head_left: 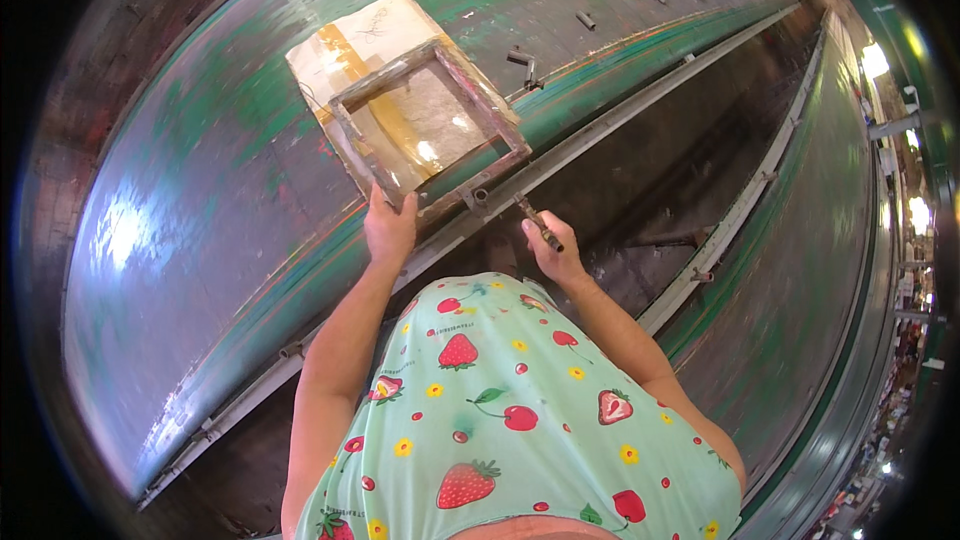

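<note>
bracing frame (482,97) firmly looked key; left hand (390,227) gripped its near edge, right hand (557,245) held slim tool (540,224).

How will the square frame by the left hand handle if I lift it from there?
The square frame will probably stay stiff, as its bars look thick and straight. It may tip toward its far side, since the left hand is at its near edge, well off centre. The shiny area inside its bars could be slippery, judging by the glare there.
</note>
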### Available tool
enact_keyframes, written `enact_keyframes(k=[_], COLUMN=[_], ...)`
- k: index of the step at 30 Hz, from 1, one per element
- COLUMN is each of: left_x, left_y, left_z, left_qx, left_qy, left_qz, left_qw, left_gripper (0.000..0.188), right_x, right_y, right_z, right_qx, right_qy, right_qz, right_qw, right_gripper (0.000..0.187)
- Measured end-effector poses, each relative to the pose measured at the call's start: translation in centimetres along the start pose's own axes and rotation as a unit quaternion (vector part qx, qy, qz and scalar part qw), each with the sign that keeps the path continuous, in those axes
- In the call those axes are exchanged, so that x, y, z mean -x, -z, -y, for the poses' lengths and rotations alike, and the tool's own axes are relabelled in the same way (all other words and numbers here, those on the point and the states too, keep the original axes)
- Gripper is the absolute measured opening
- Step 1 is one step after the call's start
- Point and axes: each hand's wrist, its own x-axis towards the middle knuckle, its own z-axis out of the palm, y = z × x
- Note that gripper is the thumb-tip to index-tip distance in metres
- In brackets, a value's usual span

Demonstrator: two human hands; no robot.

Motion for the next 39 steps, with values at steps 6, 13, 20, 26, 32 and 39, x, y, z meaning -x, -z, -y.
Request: enact_keyframes(k=[6,13,20,26,32,39], left_x=[0.0,0.1,0.2,0.1,0.9,-0.5], left_y=[-0.1,0.3,-0.5,0.4,3.3,0.6], left_z=[0.1,-0.1,0.7,-1.1,-4.0,-5.7], left_qx=[0.058,0.014,0.074,0.072,-0.105,-0.036], left_qy=[0.007,0.003,-0.026,-0.026,-0.279,-0.424], left_qz=[0.005,0.022,0.005,-0.004,-0.085,0.173], left_qw=[0.998,1.0,0.997,0.997,0.951,0.888], left_gripper=[0.09,0.087,0.084,0.088,0.086,0.09], right_x=[-1.5,-0.5,-1.3,-0.9,1.9,-0.7], right_y=[-1.6,-4.4,-4.4,-4.5,-0.6,-0.2], right_z=[-1.9,-3.9,-4.6,-2.8,-1.4,6.4], right_qx=[-0.288,-0.043,-0.128,0.01,0.096,-0.005], right_qy=[-0.178,-0.062,-0.141,0.047,0.067,0.148], right_qz=[-0.2,0.065,-0.209,-0.003,0.01,-0.064], right_qw=[0.92,0.995,0.959,0.999,0.993,0.987], right_gripper=[0.033,0.031,0.022,0.027,0.018,0.014])
